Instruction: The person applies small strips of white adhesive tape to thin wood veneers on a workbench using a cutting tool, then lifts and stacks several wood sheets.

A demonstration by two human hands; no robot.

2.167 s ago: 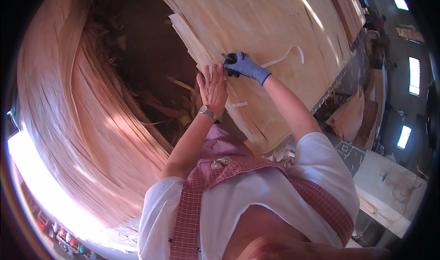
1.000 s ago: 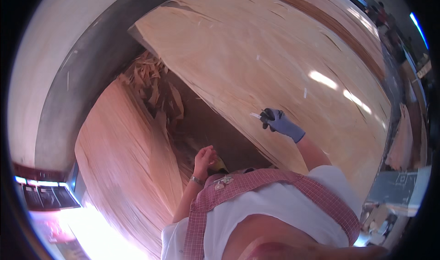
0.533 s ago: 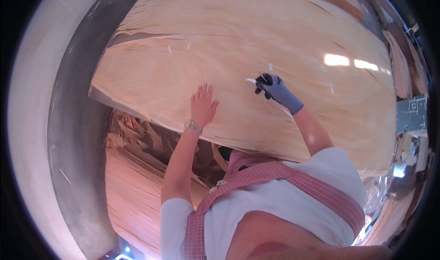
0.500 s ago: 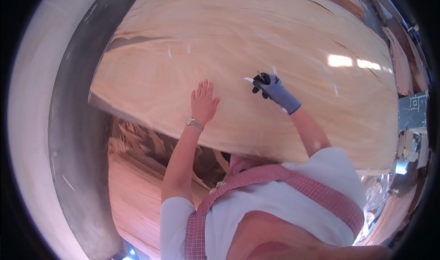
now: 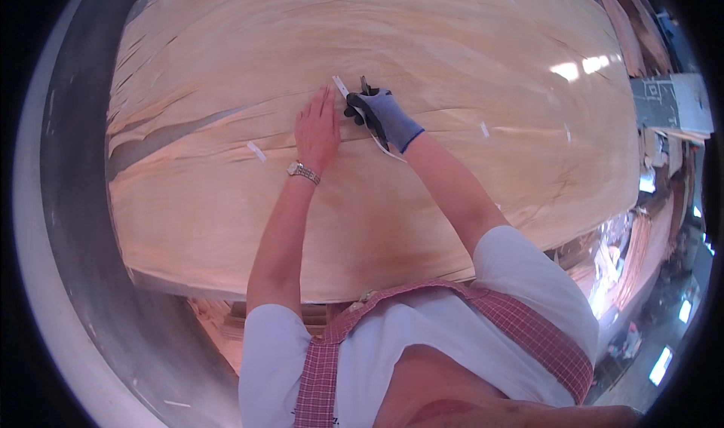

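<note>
A large, thin sheet of pale wood veneer lies spread before me, with a long split opening toward its left edge. My left hand, bare and with a wristwatch, rests flat on the sheet, fingers stretched out. Right beside its fingertips, my right hand wears a grey-blue glove with dark fingers. It is closed on a white tape strip, whose tail hangs out below the palm. A small dark tool tip also sticks up from this hand; its kind is not clear.
Short white tape pieces stick to the veneer on both sides of my hands. A dark grey curved band runs along the left. Stacked veneer shows below the sheet's near edge, and more wood sheets stand at the far right.
My hands have come close together, the right one moving left to the left one's fingertips. My view has shifted over the sheet, bringing the split more fully into sight.
</note>
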